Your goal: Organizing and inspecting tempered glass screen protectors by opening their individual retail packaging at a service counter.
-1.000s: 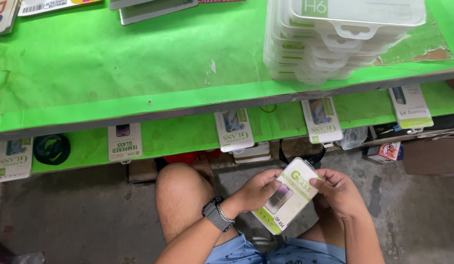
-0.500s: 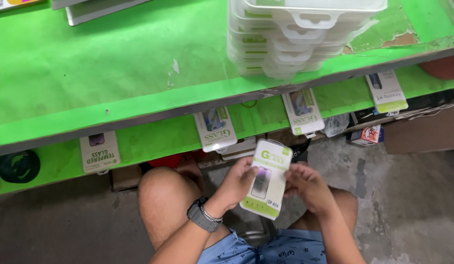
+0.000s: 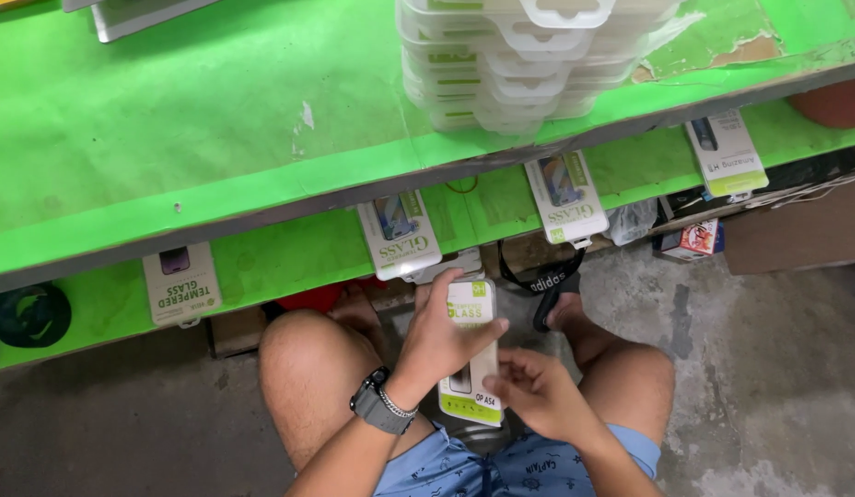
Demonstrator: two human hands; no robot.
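The flat white-and-green cardboard screen-protector packet stands nearly upright between the person's knees, above the grey concrete floor. The left hand lies across its front, fingers wrapped over the left edge and thumb pressed against the printed face, so it is firmly held. The right hand sits at the packet's lower right edge, fingers curled and pinching it there. As far as can be judged, the packet is in hand and being handled, not yet set down anywhere; whether it is opened cannot be told.

Just beyond it, similar white packets lie on the green-papered lower shelf, some overhanging its front edge, with a black coiled strap at the far left. A black lanyard hangs below the shelf. Above, the green paper-covered table carries a tall stack of clear plastic packaging trays near its front edge.
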